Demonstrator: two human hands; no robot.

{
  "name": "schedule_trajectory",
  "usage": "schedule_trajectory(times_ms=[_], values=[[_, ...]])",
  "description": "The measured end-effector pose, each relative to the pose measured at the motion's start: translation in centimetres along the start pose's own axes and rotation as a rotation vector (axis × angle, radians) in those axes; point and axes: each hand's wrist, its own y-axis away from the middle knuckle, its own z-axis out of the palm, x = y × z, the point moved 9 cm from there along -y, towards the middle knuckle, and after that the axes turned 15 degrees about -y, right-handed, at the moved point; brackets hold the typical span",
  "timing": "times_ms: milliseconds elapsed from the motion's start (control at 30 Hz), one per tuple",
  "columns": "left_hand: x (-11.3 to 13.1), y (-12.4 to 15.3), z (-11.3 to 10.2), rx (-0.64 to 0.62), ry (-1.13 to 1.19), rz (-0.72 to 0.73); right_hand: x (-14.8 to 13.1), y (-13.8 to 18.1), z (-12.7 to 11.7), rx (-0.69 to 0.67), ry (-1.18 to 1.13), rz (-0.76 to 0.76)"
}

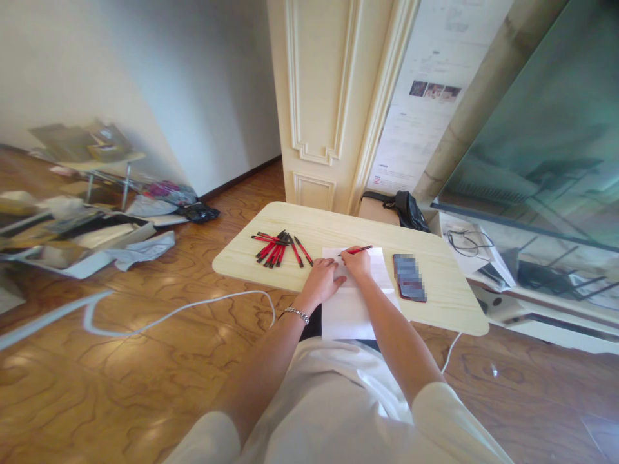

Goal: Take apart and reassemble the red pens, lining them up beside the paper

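My right hand (356, 263) is closed on a red and black pen (358, 249), its tip resting on a white sheet of paper (349, 303) that hangs over the near edge of a small light wooden table (271, 270). My left hand (325, 277), with a silver bracelet at the wrist, lies flat on the left side of the paper with its fingers stretched out. A pile of several red and black pens (279, 247) lies on the table just left of my left hand.
A phone (409, 277) lies on the table right of the paper. A white cable (184, 309) runs over the wooden floor at left. Bags and clutter (87, 225) sit at far left. A black bag (406, 209) and a glass panel (541, 154) stand behind the table.
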Motion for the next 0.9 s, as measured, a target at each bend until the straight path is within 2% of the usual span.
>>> schedule_trajectory(times_ms=[133, 300, 400, 467, 567, 733, 900], values=[[-0.1, 0.0, 0.0, -0.019, -0.013, -0.007, 0.5, -0.1, -0.1, -0.007, -0.159, 0.026], [-0.2, -0.2, 0.4, -0.027, -0.009, -0.003, 1.3, -0.2, -1.2, 0.045, -0.696, 0.130], [-0.7, -0.5, 0.8, -0.038, -0.001, -0.024, 0.9, -0.2, -2.0, 0.052, -1.032, 0.132], [-0.9, -0.8, 1.0, -0.042, -0.008, -0.023, 0.4, -0.1, -2.5, 0.024, -1.160, 0.122], [-0.8, -1.1, 1.1, -0.044, -0.024, 0.000, -0.1, 0.1, -2.9, -0.066, -1.279, 0.153], [-0.9, -1.3, 1.2, -0.046, -0.032, -0.004, -0.3, 1.1, -3.1, -0.208, -1.416, 0.313], [-0.8, -1.4, 1.3, -0.051, -0.017, -0.005, 0.1, 1.2, -3.9, -0.203, -1.394, 0.364]])
